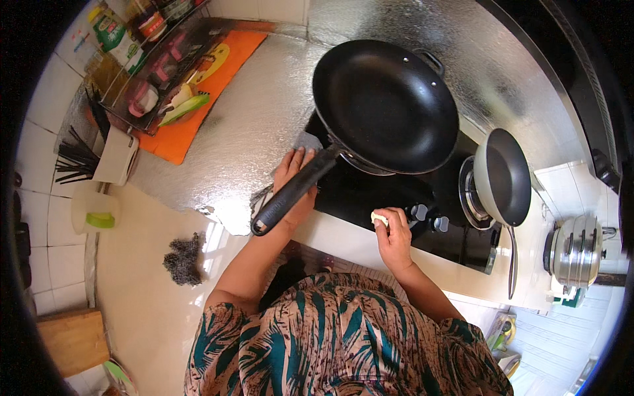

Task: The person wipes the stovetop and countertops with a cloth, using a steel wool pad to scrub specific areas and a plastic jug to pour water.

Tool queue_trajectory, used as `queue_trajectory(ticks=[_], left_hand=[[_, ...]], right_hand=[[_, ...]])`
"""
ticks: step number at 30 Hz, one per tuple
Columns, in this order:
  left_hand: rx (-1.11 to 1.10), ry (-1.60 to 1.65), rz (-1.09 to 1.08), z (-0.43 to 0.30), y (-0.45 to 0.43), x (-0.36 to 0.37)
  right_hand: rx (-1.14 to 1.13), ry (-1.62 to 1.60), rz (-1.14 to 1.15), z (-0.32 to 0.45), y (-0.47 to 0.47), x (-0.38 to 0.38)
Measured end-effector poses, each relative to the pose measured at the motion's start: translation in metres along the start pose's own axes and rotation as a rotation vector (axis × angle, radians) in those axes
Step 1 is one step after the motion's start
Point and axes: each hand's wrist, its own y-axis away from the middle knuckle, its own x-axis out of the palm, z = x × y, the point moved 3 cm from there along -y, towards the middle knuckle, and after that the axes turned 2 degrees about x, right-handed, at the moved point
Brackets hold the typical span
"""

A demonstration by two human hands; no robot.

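My left hand [292,180] lies flat beneath the wok's handle, its fingers pressing a grey cloth [309,140] against the left edge of the black gas hob [366,193]. Part of that hand is hidden by the long black handle [297,189]. The large black wok [381,104] rests on the left burner. Over the front edge of the hob, my right hand [395,240] pinches a small pale-yellow piece [379,218], perhaps sponge or food, between thumb and fingers. Two control knobs [428,218] sit just right of it.
A smaller frying pan [506,178] stands on the right burner, its handle jutting forward. A steel steamer pot [577,252] is farther right. On the left are a bottle rack [148,74], an orange mat [173,148], a chopstick holder [116,156], a dark mesh scourer [184,260] and a wooden board [74,342].
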Motion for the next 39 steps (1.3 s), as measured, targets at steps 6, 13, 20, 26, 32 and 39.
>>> queue_trajectory(ticks=[6, 13, 20, 26, 32, 39], left_hand=[[0.016, 0.049, 0.16, -0.037, 0.02, 0.047], [0.179, 0.154, 0.171, -0.117, 0.044, 0.072], [0.4, 0.238, 0.263, -0.134, 0.061, 0.078], [0.401, 0.144, 0.275, -0.115, 0.081, 0.042], [0.178, 0.021, 0.121, -0.061, 0.097, -0.009], [-0.202, -0.219, -0.323, 0.003, 0.088, -0.09]], right_hand=[[0.045, -0.089, 0.033, -0.015, 0.036, -0.039], [0.118, -0.126, 0.012, -0.034, 0.059, -0.07], [0.183, -0.188, -0.079, -0.059, 0.073, -0.089], [0.175, -0.195, -0.057, -0.055, 0.073, -0.092], [0.132, -0.198, 0.057, -0.045, 0.059, -0.074], [0.015, -0.227, 0.152, -0.024, 0.031, -0.033]])
